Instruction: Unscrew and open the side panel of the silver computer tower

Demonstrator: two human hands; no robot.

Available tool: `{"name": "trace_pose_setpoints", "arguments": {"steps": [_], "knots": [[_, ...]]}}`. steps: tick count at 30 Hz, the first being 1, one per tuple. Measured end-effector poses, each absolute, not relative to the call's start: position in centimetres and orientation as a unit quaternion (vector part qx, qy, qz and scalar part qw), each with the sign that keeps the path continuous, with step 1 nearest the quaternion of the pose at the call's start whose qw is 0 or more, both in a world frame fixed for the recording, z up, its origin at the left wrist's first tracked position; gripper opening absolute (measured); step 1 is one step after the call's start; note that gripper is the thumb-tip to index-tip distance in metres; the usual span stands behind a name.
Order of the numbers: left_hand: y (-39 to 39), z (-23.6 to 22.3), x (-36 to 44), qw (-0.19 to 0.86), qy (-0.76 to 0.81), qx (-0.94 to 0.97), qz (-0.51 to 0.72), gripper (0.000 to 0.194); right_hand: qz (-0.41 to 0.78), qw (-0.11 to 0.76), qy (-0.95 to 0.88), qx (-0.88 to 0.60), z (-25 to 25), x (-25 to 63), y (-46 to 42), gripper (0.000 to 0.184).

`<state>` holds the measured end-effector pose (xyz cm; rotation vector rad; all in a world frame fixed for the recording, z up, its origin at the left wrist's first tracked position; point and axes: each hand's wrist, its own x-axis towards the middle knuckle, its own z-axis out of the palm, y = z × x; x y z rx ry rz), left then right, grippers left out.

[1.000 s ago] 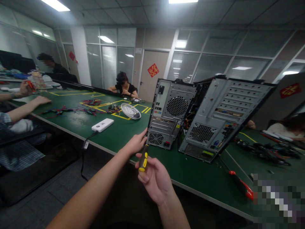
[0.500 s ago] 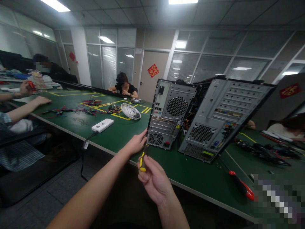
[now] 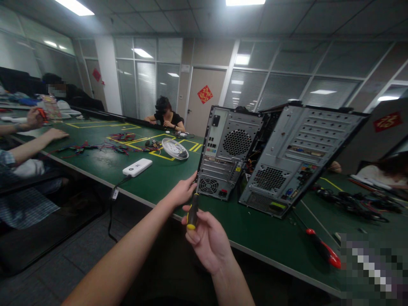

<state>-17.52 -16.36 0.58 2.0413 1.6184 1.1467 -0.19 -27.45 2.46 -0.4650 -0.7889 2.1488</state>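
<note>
My right hand (image 3: 208,240) is closed around the black and yellow handle of a screwdriver (image 3: 192,212). The screwdriver points away from me at the lower left edge of a computer case (image 3: 219,146); whether its tip sits in a screw cannot be made out. My left hand (image 3: 182,192) rests against the left side of that case, its fingertips partly hidden behind the case's edge. The case stands upright with its rear panel, vents and ports facing me. Close on its right, a second, larger computer case (image 3: 287,157) leans at a tilt in view.
A red-handled screwdriver (image 3: 325,250) lies at the right by a bundle of black cables (image 3: 353,202). On the left of the green table (image 3: 153,187) are a white power bank (image 3: 137,167), a white round dish (image 3: 175,148) and tangled wires (image 3: 86,147). Other people sit around the table.
The screwdriver handle has turned, showing more black and less yellow. The fingers of my right hand have shifted and loosened around it. My left hand stays in place.
</note>
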Motion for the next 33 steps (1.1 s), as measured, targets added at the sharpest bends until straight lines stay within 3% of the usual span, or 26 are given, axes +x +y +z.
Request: {"name": "trace_pose_setpoints", "arguments": {"steps": [14,33], "knots": [[-16.37,0.65,-17.54,0.148,0.564,0.709,0.396,0.064,0.821,0.405,-0.341,-0.214,2.73,-0.53,-27.81,0.041],[-16.67,1.05,-17.36,0.153,0.560,0.711,0.397,0.064,0.828,0.417,-0.322,-0.192,2.62,-0.65,-28.04,0.034]]}}
